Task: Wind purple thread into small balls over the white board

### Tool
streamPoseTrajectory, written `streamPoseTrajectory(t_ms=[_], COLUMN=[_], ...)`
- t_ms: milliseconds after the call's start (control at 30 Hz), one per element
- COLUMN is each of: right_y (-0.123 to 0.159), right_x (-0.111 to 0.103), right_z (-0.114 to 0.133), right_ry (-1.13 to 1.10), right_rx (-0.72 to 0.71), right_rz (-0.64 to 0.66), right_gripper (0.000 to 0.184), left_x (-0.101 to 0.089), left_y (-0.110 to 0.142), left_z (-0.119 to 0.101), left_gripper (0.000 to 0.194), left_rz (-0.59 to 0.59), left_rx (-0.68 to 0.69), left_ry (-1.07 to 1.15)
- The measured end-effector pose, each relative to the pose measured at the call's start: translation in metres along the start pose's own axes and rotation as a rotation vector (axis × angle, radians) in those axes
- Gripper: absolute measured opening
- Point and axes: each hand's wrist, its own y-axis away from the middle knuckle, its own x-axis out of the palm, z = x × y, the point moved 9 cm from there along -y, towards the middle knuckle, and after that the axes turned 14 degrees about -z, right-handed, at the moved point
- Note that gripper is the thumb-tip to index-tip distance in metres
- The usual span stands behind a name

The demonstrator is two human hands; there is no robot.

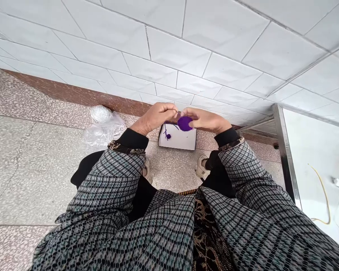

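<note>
A flat-looking, round purple yarn piece [184,123] is held between the thumb and fingers of my right hand [207,119]. Close beside it, almost touching, my left hand [160,114] is closed in a pinch near the piece's upper left edge. Whatever lies between those left fingertips is too small to make out. Below both hands sits a shallow white-bottomed box [182,141] with a dark rim. A small ball of purple yarn [168,136] lies in its left part, with loose purple strands around it.
On the floor to the left are a ball of white yarn [101,113] and a clear plastic bag [103,131]. A white tiled wall [175,45] rises ahead. At right stands a metal-framed white table [304,150] with a yellow cable [324,192] on it. My shoes flank the box.
</note>
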Motion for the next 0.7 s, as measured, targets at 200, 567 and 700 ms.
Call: streamPoseTrajectory(t_ms=[200, 567, 700], right_y=[-0.005, 0.009, 0.021], right_x=[-0.039, -0.092, -0.122], right_z=[0.033, 0.036, 0.027], right_ry=[-0.414, -0.552, -0.5], right_rx=[-0.212, -0.306, -0.291], right_rz=[-0.419, -0.614, -0.828], right_gripper=[0.059, 0.062, 0.052], left_x=[0.019, 0.035, 0.029], left_y=[0.007, 0.009, 0.013], left_z=[-0.001, 0.033, 0.049], left_gripper=[0.024, 0.013, 0.011], left_rz=[0.147, -0.064, -0.188], left_rx=[-0.081, -0.396, -0.457], left_ry=[0.136, 0.504, 0.487])
